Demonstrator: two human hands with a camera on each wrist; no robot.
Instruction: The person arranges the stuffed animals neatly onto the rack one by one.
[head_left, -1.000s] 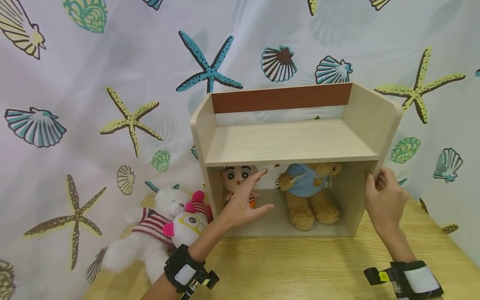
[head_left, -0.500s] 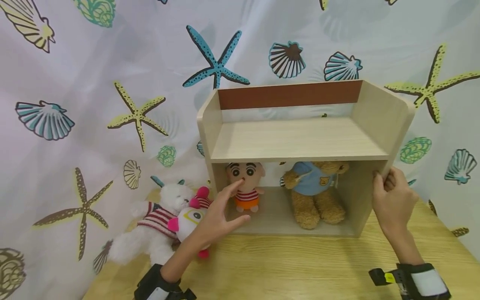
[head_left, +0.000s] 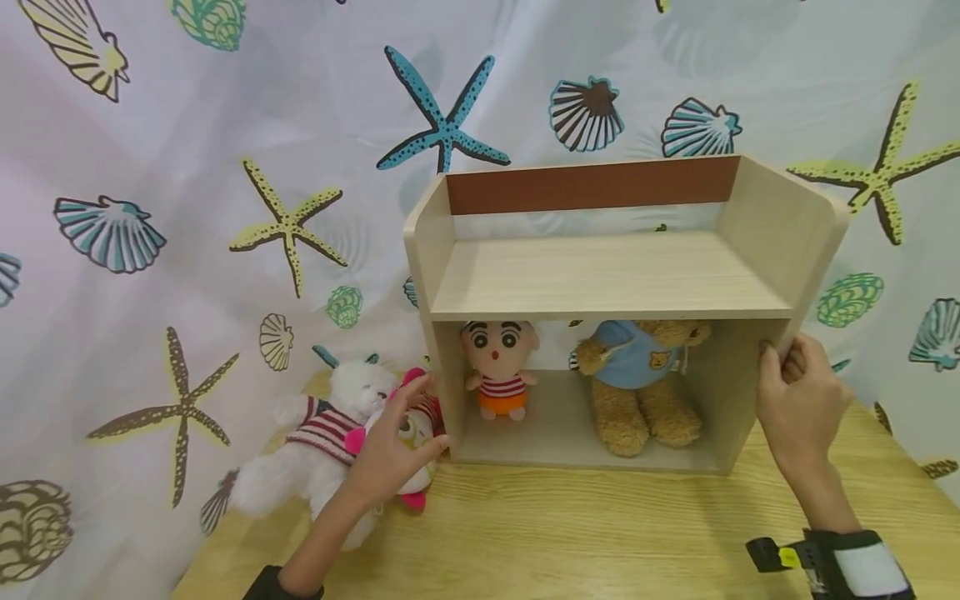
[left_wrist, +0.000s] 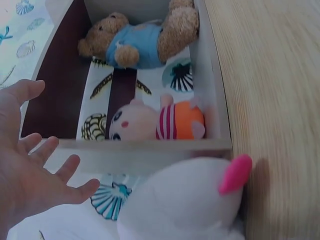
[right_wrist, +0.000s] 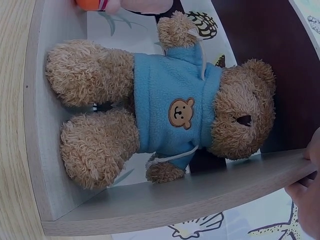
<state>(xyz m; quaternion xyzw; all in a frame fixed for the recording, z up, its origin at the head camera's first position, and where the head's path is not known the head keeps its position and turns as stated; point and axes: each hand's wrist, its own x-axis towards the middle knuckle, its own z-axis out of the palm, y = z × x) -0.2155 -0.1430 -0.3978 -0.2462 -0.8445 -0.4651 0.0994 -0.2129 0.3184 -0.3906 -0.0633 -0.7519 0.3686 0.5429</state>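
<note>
My left hand (head_left: 390,454) is in front of a white plush toy with pink ears (head_left: 420,475), left of a small wooden shelf (head_left: 615,271). In the left wrist view its fingers are spread apart and hold nothing. With thumb and curled fingers my right hand (head_left: 801,400) grips the front edge of the shelf's right side panel. Inside the lower compartment, a boy doll in a striped top and orange shorts (head_left: 502,375) sits at the left. A brown teddy bear in a blue hoodie (right_wrist: 175,105) sits at the right, its head partly hidden by the upper board in the head view.
A white plush bear in a striped sweater (head_left: 330,433) leans against the curtain (head_left: 112,333) left of the shelf. The shelf stands on a wooden table (head_left: 570,533), with the patterned curtain close behind it.
My left hand has moved left and down, away from the front of the shelf to the plush toys beside it. The right hand keeps its grip on the side panel. The head view has shifted slightly.
</note>
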